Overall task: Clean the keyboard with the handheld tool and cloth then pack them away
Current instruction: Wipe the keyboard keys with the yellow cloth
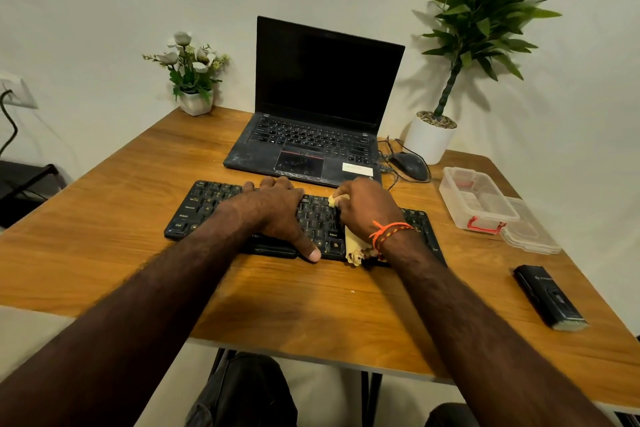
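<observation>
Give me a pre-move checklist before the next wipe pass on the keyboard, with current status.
1. Left hand rests on the keyboard, steadying it: ok.
2. Right hand grips the cloth: ok.
3. Cloth touches the keys: ok; its tail hangs over the front edge.
4. Handheld tool lies apart on the table, outside the wipe path: ok.
5. Plastic box open, lid beside it, ready for packing: ok.
6. Keys under both hands clean: cannot tell, hidden.
</observation>
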